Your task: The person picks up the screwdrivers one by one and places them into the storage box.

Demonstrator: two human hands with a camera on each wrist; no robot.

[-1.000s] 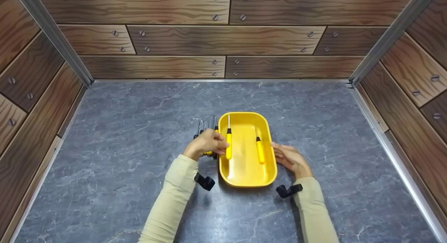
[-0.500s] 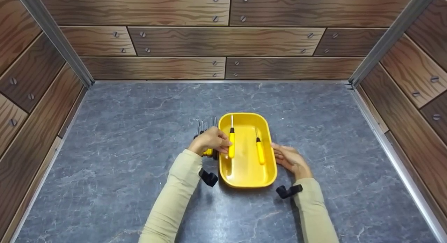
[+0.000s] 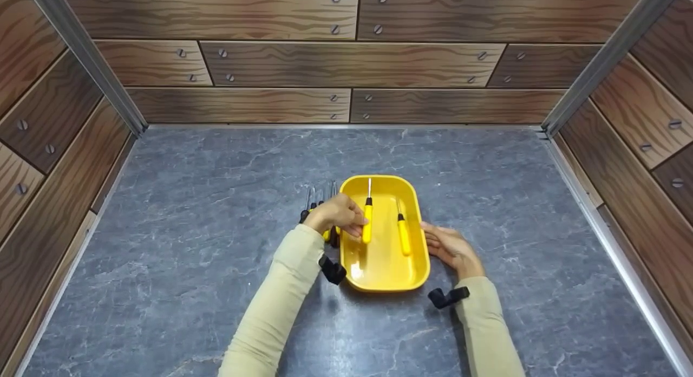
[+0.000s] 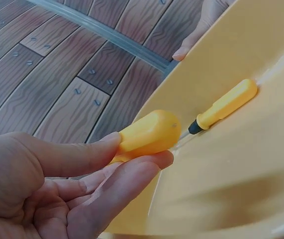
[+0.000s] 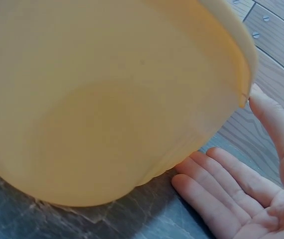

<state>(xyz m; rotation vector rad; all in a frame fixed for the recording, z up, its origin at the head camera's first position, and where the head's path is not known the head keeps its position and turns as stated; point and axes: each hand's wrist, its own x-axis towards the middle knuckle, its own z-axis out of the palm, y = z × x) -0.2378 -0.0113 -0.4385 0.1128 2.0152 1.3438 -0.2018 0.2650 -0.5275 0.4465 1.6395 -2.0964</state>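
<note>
- At 10 o'clock from the bin (image 3: 384,266), several drivers (image 3: 305,216) lie on the table (image 3: 189,231), partly hidden by my left hand (image 3: 342,213).
- That hand pinches a yellow driver (image 3: 367,225) between thumb and fingers, over the bin, its shaft toward 12.
- Inside the bin, toward 3, lies a second driver (image 3: 403,236), shaft near 12.
- At the bin's 3 o'clock, my right hand (image 3: 452,248) touches its outer wall, fingers straight, thumb at the rim.

Pale yellow-green long sleeves (image 3: 277,298), lightly creased; blocky black wrist mounts (image 3: 333,270).
</note>
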